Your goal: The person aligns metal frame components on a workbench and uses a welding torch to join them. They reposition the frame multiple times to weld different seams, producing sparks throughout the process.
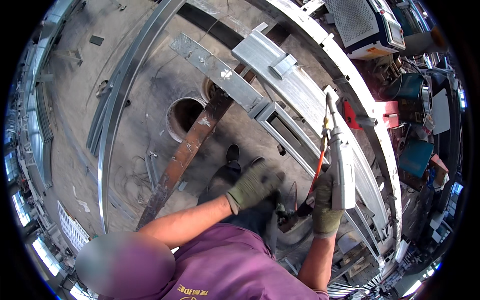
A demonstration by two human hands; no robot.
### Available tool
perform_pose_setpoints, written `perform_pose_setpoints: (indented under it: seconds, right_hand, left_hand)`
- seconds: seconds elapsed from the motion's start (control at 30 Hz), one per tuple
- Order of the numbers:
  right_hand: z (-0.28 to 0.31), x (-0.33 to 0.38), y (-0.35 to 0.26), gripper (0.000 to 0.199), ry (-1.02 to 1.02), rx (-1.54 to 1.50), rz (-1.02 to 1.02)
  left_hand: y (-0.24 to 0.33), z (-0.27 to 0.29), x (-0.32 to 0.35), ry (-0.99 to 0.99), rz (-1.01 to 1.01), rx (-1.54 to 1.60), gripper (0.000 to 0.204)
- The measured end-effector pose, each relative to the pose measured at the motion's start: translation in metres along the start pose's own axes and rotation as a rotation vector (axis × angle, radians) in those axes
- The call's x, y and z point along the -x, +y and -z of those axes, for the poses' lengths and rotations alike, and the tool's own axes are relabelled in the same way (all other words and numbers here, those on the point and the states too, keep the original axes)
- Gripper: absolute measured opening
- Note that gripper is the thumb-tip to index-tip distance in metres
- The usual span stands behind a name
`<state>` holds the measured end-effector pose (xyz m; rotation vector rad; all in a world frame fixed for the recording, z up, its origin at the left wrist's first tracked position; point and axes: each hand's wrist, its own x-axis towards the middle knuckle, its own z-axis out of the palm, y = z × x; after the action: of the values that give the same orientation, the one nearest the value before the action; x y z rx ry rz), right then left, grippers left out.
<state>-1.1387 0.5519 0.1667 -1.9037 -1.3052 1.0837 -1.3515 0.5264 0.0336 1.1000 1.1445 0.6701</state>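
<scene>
Lettering first: yellow print on the purple shirt (pixel 225 265), part of a yellow emblem under it at the bottom edge. Orange-yellow label on the white-and-dark-blue machine (pixel 367 30), too small to make out; perforated panel on that housing.

Grey gun-shaped tool (pixel 343 175) is in the right hand (pixel 327 202), olive glove, fingers wrapped round its lower body. Nozzle points away from the person, over the galvanised steelwork; can't tell if the tip touches. Orange-red hose (pixel 320 162) runs beside the tool.

Left hand (pixel 256 185), same glove, is out in front of the body above the legs. Blurred; can't tell whether the fingers are curled or spread.

Surface: grey, dusty floor (pixel 75 105), scuffed, scraps and thin wire lying about. Rusty brown beam (pixel 187 152) slants across to the person's left, round open-topped container (pixel 172 125) just beside it. Dark shoe (pixel 232 152) on the floor near the beam.

Room: workshop full of metal. Wide galvanised channel (pixel 305 92) beyond the hands, long curved rail (pixel 117 105) to the left. Far right: red box (pixel 390 112), teal box (pixel 416 157), mixed clutter. Bright windows at the left edge.
</scene>
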Motion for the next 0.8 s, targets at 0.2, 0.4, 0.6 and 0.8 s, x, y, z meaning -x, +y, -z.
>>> perform_pose_setpoints:
  seconds: [0.2, 0.4, 0.6, 0.8]
  right_hand:
    - [-0.016, -0.006, -0.047, 0.035, 0.143, -0.39, 0.067]
    - [-0.012, 0.004, -0.05, 0.037, 0.165, -0.356, 0.009]
    - [-0.044, 0.025, -0.059, 0.042, 0.105, -0.465, -0.205]
    - [-0.123, 0.05, -0.095, 0.048, 0.071, -0.661, -0.309]
  left_hand:
    - [0.071, -0.051, 0.027, -0.246, 0.049, 0.49, 0.042]
    - [0.102, -0.003, 0.042, -0.045, 0.09, -0.011, 0.044]
    - [0.136, 0.085, 0.051, -0.151, 0.097, -0.469, 0.064]
    - [0.171, 0.197, 0.058, -0.365, 0.285, -0.708, 0.07]
